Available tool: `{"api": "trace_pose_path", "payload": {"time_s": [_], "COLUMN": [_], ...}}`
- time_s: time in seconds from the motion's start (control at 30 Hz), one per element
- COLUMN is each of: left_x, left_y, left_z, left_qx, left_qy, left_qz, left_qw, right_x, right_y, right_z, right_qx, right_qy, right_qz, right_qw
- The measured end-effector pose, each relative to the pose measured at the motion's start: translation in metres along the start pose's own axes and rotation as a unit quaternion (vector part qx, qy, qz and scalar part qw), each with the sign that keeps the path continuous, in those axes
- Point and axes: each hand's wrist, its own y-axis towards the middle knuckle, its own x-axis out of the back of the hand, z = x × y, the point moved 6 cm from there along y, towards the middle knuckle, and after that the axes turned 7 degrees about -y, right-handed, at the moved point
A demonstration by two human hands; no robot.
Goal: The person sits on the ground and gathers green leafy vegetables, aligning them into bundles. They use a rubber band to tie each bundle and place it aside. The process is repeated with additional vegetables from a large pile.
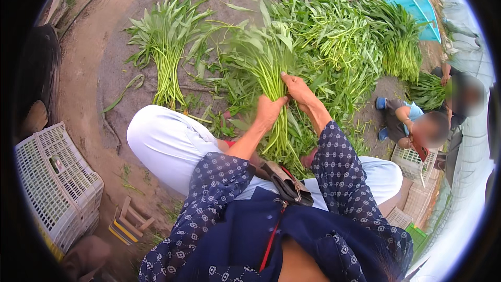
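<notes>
My left hand [269,112] and my right hand [300,91] are both closed around a bunch of leafy green stems [263,60], which look like water spinach. The leaves point away from me and the cut stem ends hang between my knees. My left hand grips lower, with my right hand just above it on the other side. A separate bunch [166,56] lies on the dark ground cloth [115,53] to the left. Beyond my right hand spreads a large loose heap of the same greens [332,43]. Stacked bunches [403,56] lie at its far right.
A turquoise plastic crate [411,2] tilts at the upper right. Two people sit to the right, one holding a red phone [420,149], beside a pale crate [407,162]. White slatted crates [64,180] and a small wooden stool [131,219] stand at the lower left.
</notes>
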Motion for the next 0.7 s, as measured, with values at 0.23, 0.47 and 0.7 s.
{"api": "trace_pose_path", "payload": {"time_s": [0.23,0.47,0.7], "left_x": [0.017,0.014,0.013], "left_y": [-0.02,-0.035,-0.033], "left_z": [-0.038,-0.047,-0.046], "left_qx": [-0.26,-0.326,-0.355], "left_qy": [0.226,0.25,0.25], "left_qz": [-0.065,-0.106,-0.095], "left_qw": [0.937,0.905,0.896], "right_x": [0.049,0.022,-0.049], "right_y": [-0.062,-0.174,-0.193], "right_z": [0.112,0.208,0.226], "right_qx": [0.201,0.48,0.465], "right_qy": [-0.199,-0.11,-0.489], "right_qz": [-0.227,-0.371,-0.277], "right_qw": [0.932,0.787,0.684]}}
